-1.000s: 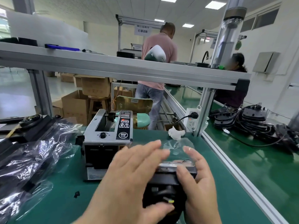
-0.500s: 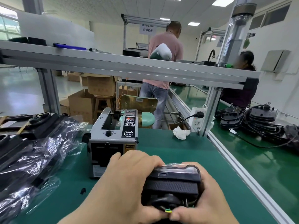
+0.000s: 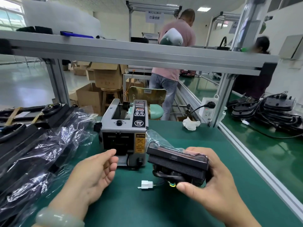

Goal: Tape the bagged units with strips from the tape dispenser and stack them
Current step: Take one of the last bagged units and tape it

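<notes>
- i am gripping one bagged unit (image 3: 178, 163) in my right hand (image 3: 213, 182), above the desk (image 3: 188, 141), just beside the tape dispenser (image 3: 124, 128).
- my left hand (image 3: 93, 176) is reaching for its mouth, fingers (image 3: 105, 155) loosely spread, empty.
- i am judging taping and stacking not yet done.

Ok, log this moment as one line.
phase: before taping | right hand: holds bagged unit | left hand: open, by tape dispenser outlet | white connector: trails from unit
</notes>
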Demonstrator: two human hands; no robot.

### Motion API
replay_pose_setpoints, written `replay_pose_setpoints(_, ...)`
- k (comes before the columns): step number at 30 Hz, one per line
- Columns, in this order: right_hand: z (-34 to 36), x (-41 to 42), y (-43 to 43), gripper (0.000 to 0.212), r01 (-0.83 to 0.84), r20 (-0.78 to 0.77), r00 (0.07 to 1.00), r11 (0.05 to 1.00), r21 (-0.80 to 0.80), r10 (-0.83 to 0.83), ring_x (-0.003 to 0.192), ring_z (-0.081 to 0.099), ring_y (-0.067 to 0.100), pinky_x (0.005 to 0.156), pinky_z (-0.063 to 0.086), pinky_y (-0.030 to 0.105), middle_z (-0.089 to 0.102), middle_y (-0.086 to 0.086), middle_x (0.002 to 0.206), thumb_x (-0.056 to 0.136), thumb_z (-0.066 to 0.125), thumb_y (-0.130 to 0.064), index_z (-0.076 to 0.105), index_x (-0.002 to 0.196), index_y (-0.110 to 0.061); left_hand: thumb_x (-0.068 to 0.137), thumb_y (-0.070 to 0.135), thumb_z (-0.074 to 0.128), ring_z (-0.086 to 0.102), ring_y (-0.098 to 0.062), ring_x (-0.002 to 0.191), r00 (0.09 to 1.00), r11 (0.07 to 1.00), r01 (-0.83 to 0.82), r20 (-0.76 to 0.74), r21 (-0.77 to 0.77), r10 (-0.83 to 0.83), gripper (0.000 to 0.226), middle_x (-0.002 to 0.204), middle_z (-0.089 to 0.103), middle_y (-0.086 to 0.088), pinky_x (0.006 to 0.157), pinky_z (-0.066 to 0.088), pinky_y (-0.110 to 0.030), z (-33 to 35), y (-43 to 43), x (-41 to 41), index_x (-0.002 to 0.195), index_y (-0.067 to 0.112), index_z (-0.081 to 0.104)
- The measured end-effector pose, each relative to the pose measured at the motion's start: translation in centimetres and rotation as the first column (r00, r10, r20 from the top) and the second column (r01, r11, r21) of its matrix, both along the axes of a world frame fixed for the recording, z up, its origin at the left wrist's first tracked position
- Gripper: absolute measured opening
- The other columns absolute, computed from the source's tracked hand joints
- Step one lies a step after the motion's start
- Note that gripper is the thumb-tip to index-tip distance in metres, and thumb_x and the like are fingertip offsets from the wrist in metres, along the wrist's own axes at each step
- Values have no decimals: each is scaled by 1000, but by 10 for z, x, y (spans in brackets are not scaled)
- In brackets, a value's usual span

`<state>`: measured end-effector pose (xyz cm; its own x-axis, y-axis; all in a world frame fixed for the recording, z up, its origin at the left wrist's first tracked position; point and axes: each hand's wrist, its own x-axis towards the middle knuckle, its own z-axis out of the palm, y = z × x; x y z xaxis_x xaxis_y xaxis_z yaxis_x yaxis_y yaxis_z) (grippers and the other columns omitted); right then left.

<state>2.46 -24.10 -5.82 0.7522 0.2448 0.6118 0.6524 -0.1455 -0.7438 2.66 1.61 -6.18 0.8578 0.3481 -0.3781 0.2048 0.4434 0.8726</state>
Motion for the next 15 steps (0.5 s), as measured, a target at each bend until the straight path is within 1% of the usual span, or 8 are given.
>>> replay_pose_setpoints(2, 0, 0, -1, 58, -6, -9, 1000, 1000, 26, 6, 88, 65, 7, 77, 49, 13, 66, -13, 101, 53, 83, -11, 61, 101, -34, 87, 15, 66, 54, -2, 36, 1000, 999, -3, -15, -53, 2, 3, 50, 63, 3, 36, 42, -12, 5, -2, 6, 86, 12, 65)
replay_pose_setpoints(5, 0, 0, -2, 59, -4, -21, 1000, 999, 31, 5, 88, 65, 4, 77, 48, 11, 67, -14, 100, 52, 82, -9, 61, 102, -35, 89, 13, 63, 53, -2, 34, 1000, 998, -10, -24, -67, 9, 8, 46, 62, 3, 35, 41, -11, 12, -6, 15, 81, 10, 63)
replay_pose_setpoints(10, 1, -1, 0, 58, 5, -22, 1000, 1000, 27, -5, 86, 65, 5, 76, 48, 12, 67, -14, 98, 52, 83, -10, 62, 99, -36, 91, 15, 60, 51, -1, 32, 999, 999, -3, -51, -48, 1, 15, 44, 60, 5, 35, 39, -9, 17, -11, 25, 77, 11, 62)
replay_pose_setpoints(15, 2, -1, -1, 59, 17, -5, 1000, 1000, 4, -17, 87, 65, 4, 75, 48, 10, 67, -14, 99, 52, 83, -11, 61, 101, -36, 93, 17, 60, 51, -1, 31, 997, 999, -43, -62, -31, 41, 19, 43, 61, 4, 35, 40, -9, 16, -12, 34, 75, 10, 61)
